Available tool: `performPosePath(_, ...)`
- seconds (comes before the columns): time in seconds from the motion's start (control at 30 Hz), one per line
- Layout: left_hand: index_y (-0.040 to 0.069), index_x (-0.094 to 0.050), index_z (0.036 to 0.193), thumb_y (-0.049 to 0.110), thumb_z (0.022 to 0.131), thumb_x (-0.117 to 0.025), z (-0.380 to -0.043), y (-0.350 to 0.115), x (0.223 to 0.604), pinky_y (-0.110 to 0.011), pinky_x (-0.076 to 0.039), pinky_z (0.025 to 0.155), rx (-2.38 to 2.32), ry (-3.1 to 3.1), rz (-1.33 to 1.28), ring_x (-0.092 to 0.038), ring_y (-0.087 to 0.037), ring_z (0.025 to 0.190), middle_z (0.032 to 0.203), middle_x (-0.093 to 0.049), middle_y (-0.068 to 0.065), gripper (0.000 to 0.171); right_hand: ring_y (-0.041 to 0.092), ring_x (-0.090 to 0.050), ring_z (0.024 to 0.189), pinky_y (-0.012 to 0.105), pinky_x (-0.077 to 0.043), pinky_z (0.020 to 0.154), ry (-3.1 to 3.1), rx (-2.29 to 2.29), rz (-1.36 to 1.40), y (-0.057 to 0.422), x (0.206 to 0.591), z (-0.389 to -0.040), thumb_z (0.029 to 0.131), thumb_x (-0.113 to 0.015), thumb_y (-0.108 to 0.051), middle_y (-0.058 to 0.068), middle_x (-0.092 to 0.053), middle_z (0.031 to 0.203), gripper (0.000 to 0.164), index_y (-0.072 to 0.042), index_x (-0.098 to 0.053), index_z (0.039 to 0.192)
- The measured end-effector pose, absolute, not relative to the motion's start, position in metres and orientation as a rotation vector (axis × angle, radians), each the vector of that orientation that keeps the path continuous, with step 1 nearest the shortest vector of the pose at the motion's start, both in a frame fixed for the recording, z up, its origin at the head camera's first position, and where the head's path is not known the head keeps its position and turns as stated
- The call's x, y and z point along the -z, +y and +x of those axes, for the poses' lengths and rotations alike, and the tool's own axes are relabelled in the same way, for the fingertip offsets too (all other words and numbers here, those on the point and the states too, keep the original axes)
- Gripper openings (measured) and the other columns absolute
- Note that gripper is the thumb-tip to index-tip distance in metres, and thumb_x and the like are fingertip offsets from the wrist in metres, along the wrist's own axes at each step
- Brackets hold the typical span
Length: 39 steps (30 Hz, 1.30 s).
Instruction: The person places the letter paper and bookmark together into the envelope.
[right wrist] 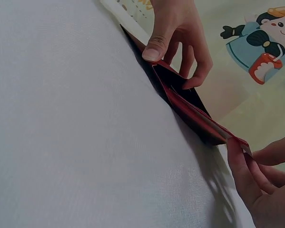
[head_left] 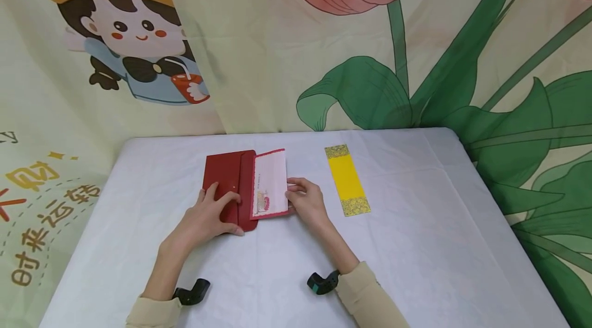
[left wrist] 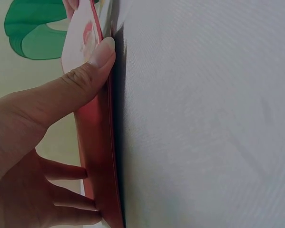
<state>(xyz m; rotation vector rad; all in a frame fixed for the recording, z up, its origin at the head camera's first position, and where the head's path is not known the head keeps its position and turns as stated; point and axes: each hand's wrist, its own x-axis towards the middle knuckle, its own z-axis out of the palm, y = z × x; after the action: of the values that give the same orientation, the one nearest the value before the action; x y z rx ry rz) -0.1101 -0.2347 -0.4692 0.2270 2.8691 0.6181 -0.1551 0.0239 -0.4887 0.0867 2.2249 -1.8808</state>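
A red envelope (head_left: 219,168) lies left of centre on the white-covered table (head_left: 416,246), and a pink-bordered card (head_left: 272,181) is held at its right side, the card's left edge overlapping the envelope's right-hand strip. Whether the card is being put in or drawn out cannot be told. The envelope is steadied by the left hand (head_left: 203,220), with the thumb laid along the near edge and the fingers spread narrowly over the upper face. The card's right edge is pinched between thumb and fingertips by the right hand (head_left: 307,204), a light, narrow grip.

For this step to be done well, the envelope should be pressed down firmly enough that it is not dragged along with the card, yet the layers should not be squeezed together, since the gap between them, seen from the right wrist, is probably needed. The card is best moved flat and squared to the envelope, near and far corners together; if it is tilted, a corner could be caught and creased. The pinch is best kept gentle. The yellow strip (head_left: 347,179), farther right, is well apart and can be left alone.
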Motion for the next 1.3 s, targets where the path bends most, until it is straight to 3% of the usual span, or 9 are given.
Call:
performPosePath(0.43,0.027,-0.057,0.128,0.052,0.073,-0.090,-0.110,-0.233,0.467,-0.079,-0.046,0.091,-0.592,2.864,0.204,-0.023,-0.072,0.139,0.159,-0.024,-0.036,0.069,0.018,-0.069,0.075,0.029,-0.062,0.067,2.187,1.880,0.053,0.008,0.490,-0.157,0.097,-0.067,-0.008,0.011,-0.068,0.105,0.031,-0.007,-0.068,0.128)
performPosePath(0.93,0.027,-0.057,0.130,0.052,0.073,-0.090,-0.110,-0.233,0.466,-0.079,-0.045,0.092,-0.593,2.860,0.198,-0.023,-0.069,0.141,0.159,-0.024,-0.035,0.071,0.015,-0.070,0.078,0.027,-0.061,0.066,2.195,1.822,0.018,-0.004,0.491,-0.158,0.096,-0.067,-0.008,0.009,-0.068,0.106,0.032,-0.007,-0.067,0.129)
performPosePath(1.3,0.026,-0.057,0.132,0.054,0.074,-0.089,-0.110,-0.234,0.466,-0.079,-0.045,0.092,-0.592,2.864,0.200,-0.024,-0.069,0.141,0.158,-0.025,-0.035,0.072,0.013,-0.069,0.073,0.028,-0.060,0.057,2.272,1.811,-0.031,-0.016,0.494,-0.158,0.093,-0.067,0.000,0.011,-0.070,0.098,0.034,0.001,-0.067,0.128)
